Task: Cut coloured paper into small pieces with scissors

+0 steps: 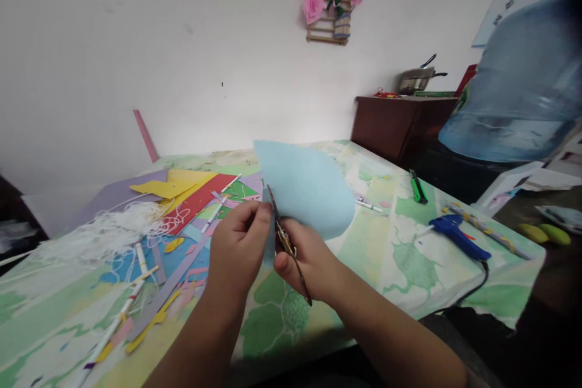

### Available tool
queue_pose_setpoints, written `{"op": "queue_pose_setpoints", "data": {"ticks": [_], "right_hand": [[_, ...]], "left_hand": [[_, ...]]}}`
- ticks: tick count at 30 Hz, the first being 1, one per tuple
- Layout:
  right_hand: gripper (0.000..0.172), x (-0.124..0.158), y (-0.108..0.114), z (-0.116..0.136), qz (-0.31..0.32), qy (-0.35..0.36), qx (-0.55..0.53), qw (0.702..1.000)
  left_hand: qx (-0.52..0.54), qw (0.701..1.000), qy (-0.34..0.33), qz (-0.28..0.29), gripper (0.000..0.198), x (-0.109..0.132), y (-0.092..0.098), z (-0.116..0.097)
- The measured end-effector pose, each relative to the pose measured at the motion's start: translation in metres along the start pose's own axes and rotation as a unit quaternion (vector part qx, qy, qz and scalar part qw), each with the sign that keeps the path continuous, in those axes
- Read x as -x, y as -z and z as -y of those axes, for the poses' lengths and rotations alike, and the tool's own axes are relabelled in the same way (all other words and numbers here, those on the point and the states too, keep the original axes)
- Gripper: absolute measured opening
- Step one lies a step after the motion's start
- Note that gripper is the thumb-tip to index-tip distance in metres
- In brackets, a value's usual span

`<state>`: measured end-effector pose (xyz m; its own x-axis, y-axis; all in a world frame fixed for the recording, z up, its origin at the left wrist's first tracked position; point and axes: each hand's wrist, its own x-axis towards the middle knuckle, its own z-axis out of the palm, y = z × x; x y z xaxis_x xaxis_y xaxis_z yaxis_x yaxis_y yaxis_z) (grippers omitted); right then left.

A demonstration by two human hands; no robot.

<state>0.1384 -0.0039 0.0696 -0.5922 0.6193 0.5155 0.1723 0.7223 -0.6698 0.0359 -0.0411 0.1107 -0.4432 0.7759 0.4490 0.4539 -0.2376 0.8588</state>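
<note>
A large light-blue sheet of paper (309, 188) with a rounded right side rises above the table in front of me. My left hand (240, 239) pinches its left edge between thumb and fingers. In my right hand (309, 257) is a pair of dark, bronze-coloured scissors (284, 236), its fingers wrapped round the handles. The blades point up and away, lying along the paper's left edge close to my left fingertips. Below the blades a narrow part of the blue paper hangs between both hands. How far the blades are parted I cannot tell.
On the left lie white string (118, 233), yellow paper (177, 185), red paper (195, 203), paper scraps and striped sticks (122, 309). At right are a green utility knife (417, 187), a blue glue gun (459, 235) with a cord, and a patterned stick (495, 233). A water bottle (513, 85) stands beyond.
</note>
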Motion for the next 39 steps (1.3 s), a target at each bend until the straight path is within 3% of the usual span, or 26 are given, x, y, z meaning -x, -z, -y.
{"op": "queue_pose_setpoints", "data": {"ticks": [6,31,39], "right_hand": [[0.058,0.003,-0.003,0.007,-0.014,-0.007,-0.044,0.999],[0.063,0.001,-0.012,-0.011,-0.055,-0.014,-0.058,0.997],[0.063,-0.003,-0.013,-0.016,-0.05,-0.003,-0.071,0.996]], "left_hand": [[-0.025,0.998,-0.03,-0.051,0.019,0.008,-0.006,0.007],[-0.079,0.991,-0.082,-0.066,0.023,0.004,-0.018,0.018],[-0.066,0.994,-0.065,-0.063,0.019,0.001,-0.022,0.022]]}}
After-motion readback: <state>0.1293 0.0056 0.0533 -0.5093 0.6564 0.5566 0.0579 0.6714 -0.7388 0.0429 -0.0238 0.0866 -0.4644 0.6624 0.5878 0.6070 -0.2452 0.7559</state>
